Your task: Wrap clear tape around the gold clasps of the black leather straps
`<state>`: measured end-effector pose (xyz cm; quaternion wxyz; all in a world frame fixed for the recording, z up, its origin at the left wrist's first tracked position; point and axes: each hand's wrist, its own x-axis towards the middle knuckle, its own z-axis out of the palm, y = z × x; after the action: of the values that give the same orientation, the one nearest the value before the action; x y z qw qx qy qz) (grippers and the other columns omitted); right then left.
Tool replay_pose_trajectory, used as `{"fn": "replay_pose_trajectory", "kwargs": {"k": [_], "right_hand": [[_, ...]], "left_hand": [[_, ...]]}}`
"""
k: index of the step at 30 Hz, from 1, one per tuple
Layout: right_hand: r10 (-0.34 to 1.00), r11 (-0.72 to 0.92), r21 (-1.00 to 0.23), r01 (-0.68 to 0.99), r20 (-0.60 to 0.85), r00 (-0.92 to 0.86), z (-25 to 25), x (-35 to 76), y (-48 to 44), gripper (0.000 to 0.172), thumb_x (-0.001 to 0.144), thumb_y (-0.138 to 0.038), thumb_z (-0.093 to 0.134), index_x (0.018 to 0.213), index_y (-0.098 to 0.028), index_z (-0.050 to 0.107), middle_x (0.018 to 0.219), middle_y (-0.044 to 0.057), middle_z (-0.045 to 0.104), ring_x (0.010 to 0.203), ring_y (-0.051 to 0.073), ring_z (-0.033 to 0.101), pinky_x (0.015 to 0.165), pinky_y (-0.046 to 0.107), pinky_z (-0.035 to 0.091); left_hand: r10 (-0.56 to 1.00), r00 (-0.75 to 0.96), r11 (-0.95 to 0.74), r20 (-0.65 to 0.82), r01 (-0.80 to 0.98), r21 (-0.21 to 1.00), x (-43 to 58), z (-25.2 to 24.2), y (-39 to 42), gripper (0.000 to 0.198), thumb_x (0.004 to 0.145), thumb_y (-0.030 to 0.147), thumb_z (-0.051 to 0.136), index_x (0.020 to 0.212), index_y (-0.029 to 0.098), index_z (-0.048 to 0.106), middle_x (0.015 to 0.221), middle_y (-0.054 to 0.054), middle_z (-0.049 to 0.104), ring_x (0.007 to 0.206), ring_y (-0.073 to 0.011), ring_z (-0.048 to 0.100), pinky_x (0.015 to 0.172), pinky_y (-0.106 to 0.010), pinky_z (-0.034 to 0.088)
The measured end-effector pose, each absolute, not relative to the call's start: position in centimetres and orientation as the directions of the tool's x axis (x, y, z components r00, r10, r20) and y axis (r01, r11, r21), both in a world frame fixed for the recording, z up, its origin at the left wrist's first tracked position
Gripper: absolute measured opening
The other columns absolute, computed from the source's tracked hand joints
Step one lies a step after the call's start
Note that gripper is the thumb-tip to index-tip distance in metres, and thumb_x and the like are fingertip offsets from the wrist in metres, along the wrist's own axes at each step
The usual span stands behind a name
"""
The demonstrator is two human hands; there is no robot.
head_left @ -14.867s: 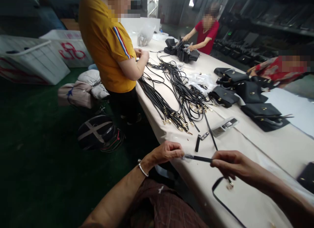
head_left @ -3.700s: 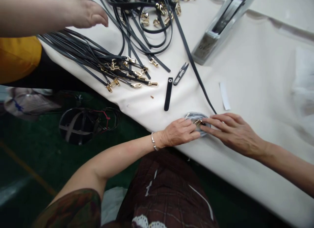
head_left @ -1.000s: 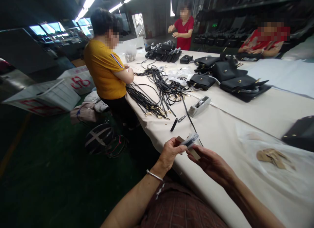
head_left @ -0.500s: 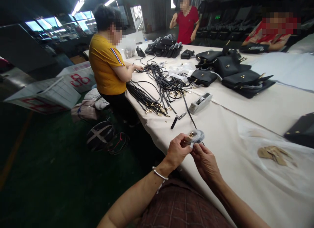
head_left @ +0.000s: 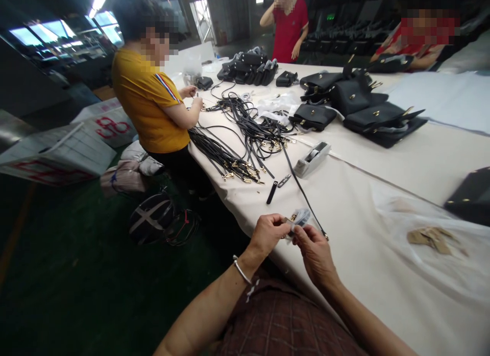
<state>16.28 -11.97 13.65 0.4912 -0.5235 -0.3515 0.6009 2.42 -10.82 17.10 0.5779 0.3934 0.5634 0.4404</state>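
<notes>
My left hand [head_left: 266, 234] and my right hand [head_left: 313, 250] meet over the near edge of the white table [head_left: 383, 274]. Both pinch a small coiled black strap wrapped in clear plastic [head_left: 299, 217], with a gold clasp showing at its top. A silver bangle sits on my left wrist. A long black strap [head_left: 302, 191] runs across the table from the bundle toward the pile behind it.
A small thread snip [head_left: 284, 181], a short black leather tab [head_left: 271, 192] and a tape dispenser [head_left: 312, 159] lie ahead. A pile of black straps with gold clasps [head_left: 245, 141] and black handbags [head_left: 367, 111] lie farther back. A person in yellow [head_left: 153, 100] works at the left edge; two others are at the far end.
Over the last second both hands turned the wrapped strap and drew it slightly lower and closer. The person in yellow shifted their hands along the straps.
</notes>
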Motion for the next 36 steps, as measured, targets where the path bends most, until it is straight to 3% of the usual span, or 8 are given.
{"fn": "replay_pose_trajectory", "kwargs": {"k": [3,8,13,17,23,28,32,36], "right_hand": [[0.932,-0.357,-0.890,-0.284,-0.362,-0.038,14.0,15.7,-11.5,0.039,0.066,-0.050,0.085,0.087,-0.019,0.074,0.077,0.002,0.069,0.069,0.018,0.059,0.069,0.033,0.052],[0.880,-0.446,-0.791,-0.417,-0.473,-0.043,14.0,13.9,-10.4,0.038,0.061,-0.041,0.090,0.087,-0.019,0.076,0.086,0.003,0.074,0.077,0.017,0.064,0.076,0.029,0.055],[0.875,-0.430,-0.770,-0.472,-0.484,-0.009,14.3,11.3,-8.1,0.035,0.061,-0.040,0.091,0.083,-0.017,0.076,0.078,0.002,0.073,0.075,0.016,0.065,0.079,0.028,0.057],[0.864,-0.437,-0.743,-0.508,-0.503,-0.007,15.3,9.3,-6.2,0.036,0.059,-0.043,0.091,0.078,-0.018,0.074,0.082,0.004,0.074,0.081,0.020,0.069,0.083,0.034,0.059],[0.848,-0.465,-0.762,-0.450,-0.530,0.021,15.4,6.6,-3.8,0.037,0.062,-0.045,0.089,0.084,-0.018,0.075,0.085,0.004,0.074,0.084,0.020,0.069,0.083,0.033,0.059],[0.837,-0.467,-0.808,-0.358,-0.535,0.115,14.9,5.7,-2.0,0.040,0.061,-0.048,0.089,0.080,-0.016,0.075,0.078,0.004,0.070,0.071,0.017,0.063,0.065,0.029,0.056],[0.838,-0.443,-0.867,-0.227,-0.491,0.239,14.7,5.2,-1.0,0.035,0.065,-0.049,0.086,0.076,-0.018,0.073,0.060,-0.004,0.053,0.052,0.009,0.040,0.044,0.022,0.034],[0.871,-0.376,-0.926,-0.024,-0.362,0.333,14.5,4.2,0.0,0.029,0.069,-0.048,0.082,0.077,-0.021,0.074,0.068,-0.002,0.055,0.059,0.013,0.044,0.051,0.027,0.036]], "left_hand": [[0.970,-0.071,0.239,-0.232,0.111,0.965,1.5,17.0,-10.1,0.011,0.073,0.024,0.065,0.068,0.015,0.069,0.062,0.000,0.062,0.058,-0.0129,0.053,0.056,-0.024,0.037],[0.986,-0.046,-0.113,0.160,0.518,0.848,0.0,16.4,-8.9,0.014,0.079,0.016,0.063,0.068,0.021,0.070,0.070,-0.005,0.064,0.073,-0.0203,0.057,0.079,-0.032,0.042],[0.960,0.118,-0.279,0.255,0.509,0.815,-1.9,16.0,-8.1,0.031,0.092,0.020,0.050,0.116,0.022,0.069,0.106,-0.015,0.070,0.102,-0.0304,0.061,0.099,-0.045,0.038],[0.963,0.159,-0.269,0.218,0.480,0.835,-3.8,15.3,-7.0,0.049,0.089,0.011,0.047,0.137,0.020,0.055,0.136,-0.015,0.060,0.129,-0.0312,0.051,0.115,-0.048,0.028],[0.952,0.254,-0.282,0.168,0.524,0.804,-6.3,14.4,-4.7,0.056,0.088,0.006,0.042,0.144,0.014,0.047,0.146,-0.018,0.050,0.138,-0.0310,0.043,0.118,-0.048,0.023],[0.967,0.253,-0.121,0.021,0.387,0.914,-8.7,15.1,-0.6,0.029,0.093,0.026,0.052,0.116,0.021,0.070,0.112,-0.011,0.072,0.109,-0.0281,0.061,0.104,-0.042,0.038],[0.952,0.226,0.169,-0.206,0.174,0.970,-9.9,14.5,2.2,0.011,0.081,0.029,0.068,0.088,0.021,0.073,0.092,-0.005,0.074,0.092,-0.0237,0.064,0.091,-0.034,0.044],[0.904,0.260,0.367,-0.339,-0.067,0.928,-10.0,13.1,3.5,0.017,0.075,0.029,0.073,0.084,0.016,0.067,0.087,-0.005,0.070,0.087,-0.0201,0.062,0.083,-0.028,0.046]]}}
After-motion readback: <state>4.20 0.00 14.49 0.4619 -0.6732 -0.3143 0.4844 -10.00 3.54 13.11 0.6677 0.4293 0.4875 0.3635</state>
